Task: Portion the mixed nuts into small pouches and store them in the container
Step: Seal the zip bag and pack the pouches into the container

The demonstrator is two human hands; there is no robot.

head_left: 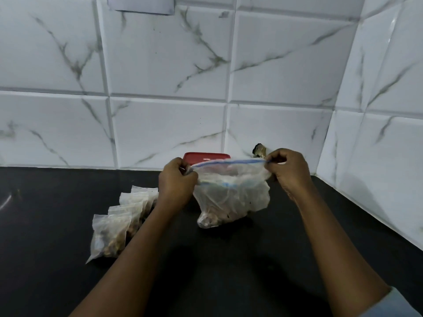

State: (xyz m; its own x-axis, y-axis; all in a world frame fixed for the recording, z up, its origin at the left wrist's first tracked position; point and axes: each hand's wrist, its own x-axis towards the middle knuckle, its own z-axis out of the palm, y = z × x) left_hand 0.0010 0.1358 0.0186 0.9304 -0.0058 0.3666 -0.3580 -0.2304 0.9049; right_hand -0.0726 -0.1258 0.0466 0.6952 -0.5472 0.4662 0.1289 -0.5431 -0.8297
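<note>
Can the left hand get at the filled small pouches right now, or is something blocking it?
Probably yes, but not freely: the left hand pinches the big zip bag at one top corner, so it must let go first. The small pouches lie on the counter beside that forearm, nothing between.

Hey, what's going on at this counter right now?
A person holds a large zip bag by its top edge, the left hand pinching one end of the blue zip strip and the right hand the other. A few nuts sit in its bottom, near the black counter. Filled small pouches lie in a row to the left, not yet in the red-lidded container behind the bag.
</note>
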